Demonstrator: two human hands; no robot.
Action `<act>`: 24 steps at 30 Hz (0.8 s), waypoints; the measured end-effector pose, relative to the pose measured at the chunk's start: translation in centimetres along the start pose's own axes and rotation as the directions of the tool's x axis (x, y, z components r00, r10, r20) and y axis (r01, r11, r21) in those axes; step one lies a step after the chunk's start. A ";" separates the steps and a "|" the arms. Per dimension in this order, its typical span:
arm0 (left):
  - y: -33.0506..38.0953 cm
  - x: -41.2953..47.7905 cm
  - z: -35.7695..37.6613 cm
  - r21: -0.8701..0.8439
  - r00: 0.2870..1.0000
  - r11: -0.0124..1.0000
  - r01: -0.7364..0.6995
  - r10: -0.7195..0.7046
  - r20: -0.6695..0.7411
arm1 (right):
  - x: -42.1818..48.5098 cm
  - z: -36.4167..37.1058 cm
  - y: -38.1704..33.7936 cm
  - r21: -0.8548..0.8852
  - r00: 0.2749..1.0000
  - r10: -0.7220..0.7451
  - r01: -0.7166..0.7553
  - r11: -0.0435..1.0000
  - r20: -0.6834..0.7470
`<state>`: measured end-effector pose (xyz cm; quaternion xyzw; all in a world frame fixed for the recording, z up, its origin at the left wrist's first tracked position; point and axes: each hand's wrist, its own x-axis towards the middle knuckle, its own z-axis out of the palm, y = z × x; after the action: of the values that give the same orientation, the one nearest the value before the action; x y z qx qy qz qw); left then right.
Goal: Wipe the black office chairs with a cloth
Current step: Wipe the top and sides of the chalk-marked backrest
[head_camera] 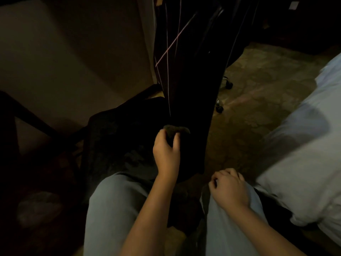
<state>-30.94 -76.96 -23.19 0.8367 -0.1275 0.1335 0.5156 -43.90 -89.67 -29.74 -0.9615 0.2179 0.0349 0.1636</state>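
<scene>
A black office chair [186,85] stands right in front of me, its tall dark back seen edge-on, with thin light stitching lines running down it. My left hand [166,152] grips a small dark cloth [176,129] and holds it against the lower part of that back. To the left lies a dark seat surface [118,137]. My right hand [228,189] rests on my right knee with its fingers loosely curled and holds nothing. The scene is very dim, so chair details are hard to make out.
My knees in light jeans [114,209] fill the bottom centre. Chair casters [228,85] stand on a patterned carpet [258,100] to the right. White bedding [304,156] lies at the right edge. A pale wall [64,61] and dark furniture frame [27,115] are on the left.
</scene>
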 end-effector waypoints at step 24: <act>-3.1 0.8 2.3 -0.040 0.984 0.998 0.048 -0.040 0.174 | 0.3 0.9 -0.2 -0.033 0.999 -0.025 0.023 0.999 -0.048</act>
<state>-28.88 -77.76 -26.44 0.8361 -0.1562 0.0461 0.5239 -43.52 -89.37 -30.59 -0.9672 0.2096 0.0130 0.1430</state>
